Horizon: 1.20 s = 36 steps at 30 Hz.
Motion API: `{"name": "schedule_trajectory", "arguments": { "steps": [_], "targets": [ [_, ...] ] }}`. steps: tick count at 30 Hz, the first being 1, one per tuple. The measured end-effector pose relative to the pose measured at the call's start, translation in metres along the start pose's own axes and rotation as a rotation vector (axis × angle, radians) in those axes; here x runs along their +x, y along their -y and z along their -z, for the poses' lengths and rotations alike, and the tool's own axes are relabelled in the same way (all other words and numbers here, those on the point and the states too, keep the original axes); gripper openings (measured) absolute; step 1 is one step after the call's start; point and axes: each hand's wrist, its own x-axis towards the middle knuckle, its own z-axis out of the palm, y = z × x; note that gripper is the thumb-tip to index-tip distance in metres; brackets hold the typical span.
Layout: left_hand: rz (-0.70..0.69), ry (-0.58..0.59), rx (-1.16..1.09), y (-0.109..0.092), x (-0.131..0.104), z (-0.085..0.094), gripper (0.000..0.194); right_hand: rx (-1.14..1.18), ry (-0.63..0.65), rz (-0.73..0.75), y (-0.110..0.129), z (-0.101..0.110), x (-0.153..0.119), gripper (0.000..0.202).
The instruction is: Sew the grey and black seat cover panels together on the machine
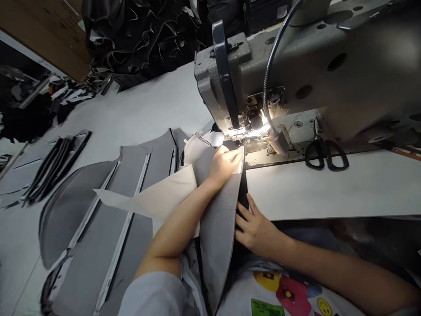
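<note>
- A workroom with a white table (148,109) running across it; a heap of shiny black material (141,39) fills the back.
- At the far left, a stack of gray and black pieces (55,166) lies on the table, in front of a brown board (42,35).
- Next, a wide gray cloth (101,237) is spread out, with narrow white strips running along it.
- A loose sheet of white paper (164,193) lies over that cloth, partly behind the left forearm.
- Right of the paper, a long gray panel (217,237) stretches from the sewing machine's lit needle area down toward the person's lap.
- The left hand (225,164) rests on the panel's upper part, fingers bent and close together, over a small white slip (238,166) at the edge; whether they pinch or only press, I cannot tell.
- The right hand (256,230) is lower down, fingers spread apart, tips at the panel's right edge, beside a black strip (242,188).
- The gray sewing machine (296,57) stands above, its small lamp (279,141) on a bendy metal neck.
- At the right, black-handled scissors (329,153) lie under the machine's arm, handles toward the person.
</note>
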Motion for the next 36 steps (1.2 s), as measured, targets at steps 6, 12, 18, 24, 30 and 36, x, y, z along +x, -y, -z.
{"name": "schedule_trajectory", "arguments": {
  "steps": [6, 12, 18, 24, 30, 36],
  "targets": [
    [0.027, 0.005, 0.038, -0.004, 0.001, 0.001, 0.016, 0.03, 0.02, 0.0, -0.005, 0.001, -0.001, 0.018],
    [0.051, 0.005, 0.067, -0.005, 0.004, 0.001, 0.016, 0.053, 0.066, 0.026, -0.012, 0.006, 0.0, 0.018],
    [0.059, 0.008, 0.089, -0.008, 0.006, 0.001, 0.014, 0.044, 0.065, 0.031, -0.016, 0.009, -0.002, 0.019],
    [0.065, 0.012, 0.079, -0.01, 0.003, 0.001, 0.016, 0.049, 0.07, 0.027, -0.017, 0.011, -0.006, 0.02],
    [0.062, -0.002, 0.118, -0.013, 0.006, -0.001, 0.015, 0.07, 0.074, 0.0, -0.016, 0.01, -0.007, 0.021],
    [0.056, -0.015, 0.148, -0.013, 0.013, -0.007, 0.016, 0.048, 0.049, -0.019, -0.013, 0.007, -0.006, 0.018]
  ]
}}
